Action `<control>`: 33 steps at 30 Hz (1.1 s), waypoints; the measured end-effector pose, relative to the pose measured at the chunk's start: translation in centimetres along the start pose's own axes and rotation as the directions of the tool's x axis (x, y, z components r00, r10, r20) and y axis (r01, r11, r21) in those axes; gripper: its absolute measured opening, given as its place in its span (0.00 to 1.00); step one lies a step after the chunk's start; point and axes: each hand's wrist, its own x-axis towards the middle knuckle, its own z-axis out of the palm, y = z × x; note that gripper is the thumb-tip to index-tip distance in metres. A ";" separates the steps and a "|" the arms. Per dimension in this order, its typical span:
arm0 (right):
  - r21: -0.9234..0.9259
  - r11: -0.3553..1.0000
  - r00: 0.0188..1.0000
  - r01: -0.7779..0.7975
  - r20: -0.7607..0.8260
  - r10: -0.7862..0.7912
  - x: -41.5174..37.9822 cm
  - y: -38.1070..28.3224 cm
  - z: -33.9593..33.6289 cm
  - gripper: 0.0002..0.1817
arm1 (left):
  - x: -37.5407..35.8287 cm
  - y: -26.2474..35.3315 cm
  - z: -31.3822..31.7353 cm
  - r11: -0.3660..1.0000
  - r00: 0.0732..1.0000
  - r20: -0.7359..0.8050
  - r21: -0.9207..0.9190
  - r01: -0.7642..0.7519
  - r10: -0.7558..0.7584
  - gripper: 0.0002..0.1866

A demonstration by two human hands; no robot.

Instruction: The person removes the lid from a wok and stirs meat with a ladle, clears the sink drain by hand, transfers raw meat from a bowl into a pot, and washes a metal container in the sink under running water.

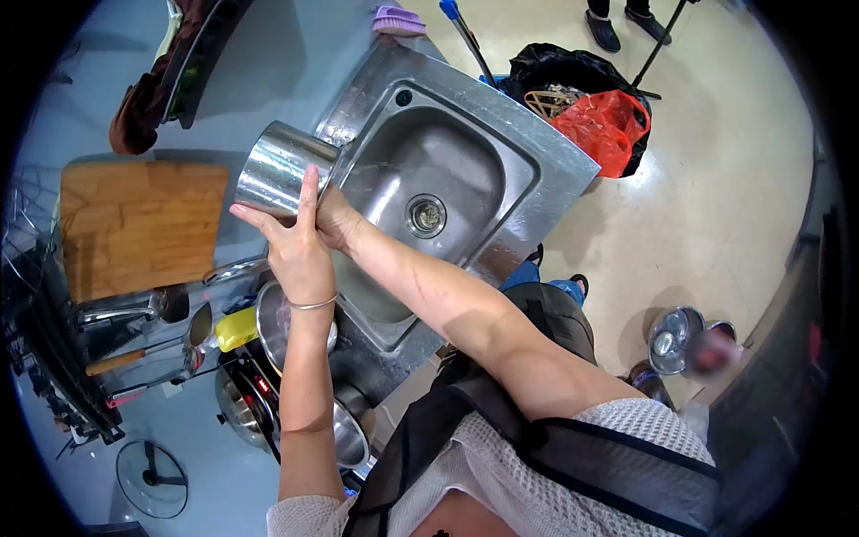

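Note:
A shiny steel pot (284,168) is tilted on its side at the left edge of the sink (376,107). My left hand (300,246), with a bracelet at the wrist, grips the pot's side, two digits stretched along the metal. Just beside it, my right hand (337,220) is at the pot's lower right, by the rim, and its fingers are mostly hidden behind the pot and my left hand. The steel basin holds a round drain strainer (428,216), and its surface looks wet.
Left of the pot lies a wooden cutting board (143,224). Ladles (199,324), a yellow bottle (236,329), steel bowls (353,430) and a glass lid (152,479) crowd the counter. A purple brush (399,21) sits behind the sink; a lined bin (573,72) stands beyond.

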 end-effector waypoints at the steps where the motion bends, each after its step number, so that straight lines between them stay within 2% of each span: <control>1: 0.000 1.000 1.000 -0.006 0.002 0.006 0.1 0.0 0.0 0.13 | 0.0 -0.2 0.2 0.999 0.997 -0.062 0.033 -0.036 0.038 0.32; 4: 0.013 1.000 1.000 -0.018 0.012 0.018 0.1 0.1 -0.1 0.15 | -0.4 -0.5 0.5 1.000 0.996 -0.085 -0.009 -0.015 0.014 0.32; 6: -0.256 0.966 1.000 0.028 -0.003 -0.030 -0.3 -0.1 -0.3 0.19 | -1.1 -0.5 1.1 0.998 0.994 -0.100 -0.044 0.040 -0.045 0.31; 7: -0.236 0.970 0.998 0.058 -0.020 -0.065 -0.2 0.2 -0.7 0.22 | -1.6 -0.6 1.7 0.988 0.990 -0.100 -0.123 0.089 -0.102 0.31; 8: -0.341 0.938 0.996 0.064 -0.041 -0.083 -0.5 -0.1 -1.2 0.22 | -2.2 -0.6 2.3 0.969 0.983 -0.094 -0.203 0.138 -0.160 0.30; 9: -0.376 0.925 0.995 0.058 -0.055 -0.085 -1.1 -0.1 -1.6 0.21 | -2.7 -0.5 2.9 0.971 0.977 -0.159 -0.212 0.107 -0.143 0.29; 11: -0.430 0.902 0.994 0.036 -0.075 -0.076 -2.6 -0.4 -2.3 0.20 | -4.2 0.1 3.6 0.951 0.970 -0.128 -0.257 0.169 -0.207 0.27; 12: -0.337 0.941 0.994 -0.013 -0.109 -0.026 -3.5 -0.6 -2.5 0.19 | -4.9 0.4 3.8 0.935 0.966 -0.095 -0.289 0.206 -0.241 0.26; 13: -0.237 0.970 0.991 -0.056 -0.135 0.024 -4.1 -0.7 -2.4 0.17 | -5.5 0.6 3.9 0.963 0.968 -0.174 -0.231 0.139 -0.182 0.25; 14: -0.289 0.957 0.992 -0.033 -0.127 -0.004 -4.2 -0.2 -3.4 0.16 | -5.6 0.7 4.0 0.960 0.964 -0.181 -0.235 0.151 -0.195 0.25; 16: -0.121 0.975 0.970 -0.185 -0.183 0.161 -3.7 -0.4 -5.0 0.16 | -6.0 0.3 3.9 0.984 0.985 -0.146 -0.167 0.065 -0.089 0.25; 17: -0.148 0.982 0.977 -0.116 -0.193 0.086 -3.3 -0.2 -4.4 0.17 | -5.7 0.0 4.6 0.963 0.983 -0.110 -0.242 0.116 -0.146 0.25; 18: -0.155 0.981 0.981 -0.115 -0.175 0.088 -3.3 -0.2 -4.2 0.17 | -5.9 0.0 4.7 0.965 0.981 -0.129 -0.238 0.112 -0.146 0.25; 20: -0.105 0.986 0.953 -0.132 -0.288 0.097 -3.4 -0.7 -4.6 0.17 | -6.0 0.4 5.0 0.954 0.982 -0.103 -0.271 0.128 -0.161 0.26; 21: -0.134 0.982 0.958 -0.137 -0.268 0.097 -3.3 -0.9 -5.0 0.17 | -6.2 0.5 5.1 0.936 0.977 -0.025 -0.291 0.196 -0.212 0.27; 22: -0.141 0.981 0.959 -0.134 -0.267 0.092 -3.7 -0.8 -5.4 0.17 | -6.7 0.5 5.4 0.935 0.977 -0.029 -0.298 0.194 -0.212 0.27; 24: -0.229 0.966 0.946 -0.121 -0.321 0.042 -3.3 -1.3 -5.1 0.17 | -6.4 0.8 6.4 0.941 0.963 -0.145 -0.287 0.181 -0.229 0.27; 25: -0.246 0.958 0.953 -0.146 -0.295 0.070 -3.4 -1.9 -4.7 0.17 | -6.6 1.1 6.5 0.935 0.960 -0.150 -0.304 0.181 -0.235 0.27; 26: -0.366 0.919 0.943 -0.147 -0.331 0.019 -3.6 -2.2 -3.8 0.18 | -6.9 1.0 7.1 0.887 0.946 -0.029 -0.360 0.291 -0.322 0.27; 27: -0.393 0.913 0.946 -0.113 -0.325 -0.023 -4.5 -2.1 -3.1 0.18 | -6.9 1.0 7.1 0.872 0.935 0.037 -0.347 0.344 -0.354 0.28; 28: -0.245 0.939 0.901 -0.241 -0.415 0.123 -4.8 -2.3 -2.1 0.16 | -7.5 0.5 7.1 0.905 0.960 0.001 -0.332 0.266 -0.281 0.28; 29: -0.122 0.933 0.850 -0.339 -0.464 0.248 -4.1 -3.4 -1.2 0.15 | -7.1 0.8 7.0 0.879 0.941 0.033 -0.346 0.328 -0.338 0.29; 30: -0.095 0.939 0.855 -0.331 -0.452 0.256 -3.6 -3.4 -2.5 0.13 | -7.0 0.7 7.1 0.866 0.941 0.026 -0.381 0.322 -0.339 0.27; 31: -0.162 0.951 0.881 -0.264 -0.442 0.170 -3.0 -3.2 -3.9 0.12 | -6.8 0.6 7.2 0.853 0.940 0.019 -0.416 0.316 -0.340 0.25; 32: -0.198 0.930 0.848 -0.311 -0.499 0.177 -1.0 -1.7 -10.0 0.13 | -6.7 0.5 7.3 0.838 0.940 0.011 -0.450 0.309 -0.341 0.23; 33: -0.147 0.918 0.859 -0.368 -0.432 0.275 -1.7 -2.3 -7.4 0.14 | -6.4 0.4 6.7 0.870 0.950 -0.045 -0.417 0.262 -0.308 0.22</control>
